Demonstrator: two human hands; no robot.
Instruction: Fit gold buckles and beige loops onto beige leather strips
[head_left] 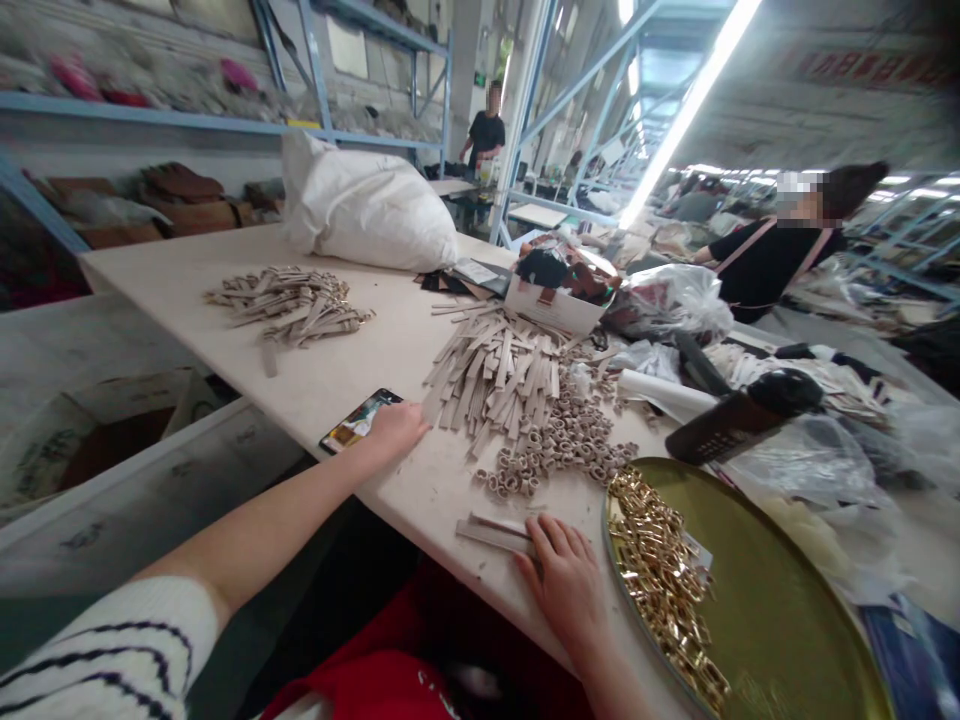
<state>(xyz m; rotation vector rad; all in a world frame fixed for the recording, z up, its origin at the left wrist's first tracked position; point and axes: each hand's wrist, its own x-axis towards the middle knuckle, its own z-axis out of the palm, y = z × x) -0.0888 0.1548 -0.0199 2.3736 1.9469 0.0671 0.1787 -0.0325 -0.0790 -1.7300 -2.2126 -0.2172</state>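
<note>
My left hand [399, 432] is at the left edge of a large heap of greige leather-like strips [502, 370], its fingers bunched together; whatever they pinch is hidden. Partly under that wrist lies a phone [361, 420] with a lit screen. Lying nearly flat near the table's front edge, my right hand [566, 580] has its fingers stretched out. Its fingertips touch a couple of flat strips [491, 532]. Small greige loops [559, 440] are heaped between the strips and a round olive-gold tray [757, 560]. Gold metal buckles [664, 580] fill the tray's left side.
A smaller strip pile [296, 305] and a big white sack [367, 205] occupy the table's far left. A dark bottle [742, 415] lies tilted beside the tray, near plastic bags [667, 300]. Two people stand beyond the table. Open bins sit below its left edge.
</note>
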